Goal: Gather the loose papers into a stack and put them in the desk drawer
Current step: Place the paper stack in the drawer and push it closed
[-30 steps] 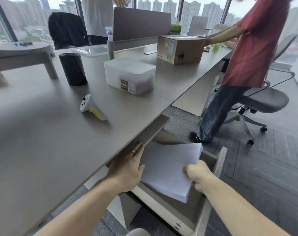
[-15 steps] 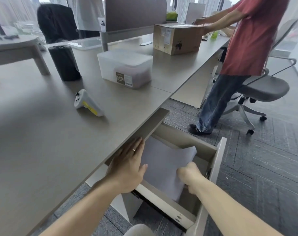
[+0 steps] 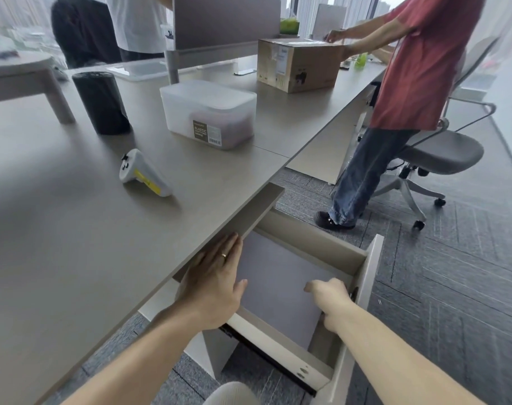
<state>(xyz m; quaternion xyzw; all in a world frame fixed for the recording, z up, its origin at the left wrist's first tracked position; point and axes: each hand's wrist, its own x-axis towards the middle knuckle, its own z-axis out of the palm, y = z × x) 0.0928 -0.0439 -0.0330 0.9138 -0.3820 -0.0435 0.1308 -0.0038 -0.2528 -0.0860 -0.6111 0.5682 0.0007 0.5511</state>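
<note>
Drawer (image 3: 371, 276) is pulled out from under the desk (image 3: 73, 229) at its near right edge, and the paper stack (image 3: 278, 290) lies flat on the drawer floor, filling most of it. Left hand (image 3: 216, 285) is flat, palm down, fingers straight and together, ring on one finger; it sits at the stack's left side right under the desk lip, thumb over the paper edge, grip not closed on anything. Right hand (image 3: 330, 302) is inside the drawer near its front right corner, fingers curled down at the stack's right edge; can't tell whether that grip is actually pinching the sheets or just resting on them, knuckles hide the contact. On the desk: white handheld controller with a yellow strip (image 3: 145, 173) lying on its side near the right edge above the drawer, translucent plastic container (image 3: 208, 112) farther back, black cylinder (image 3: 101, 102) to its left, cardboard box (image 3: 300, 64) toward the far right corner. A grey divider screen (image 3: 225, 21) stands along the far edge. A person in a red shirt (image 3: 424, 59) stands off the right edge with a hand on the box, grey office chair (image 3: 442, 153) just behind them. Another person in a white top (image 3: 138, 21) stands beyond the far edge
</note>
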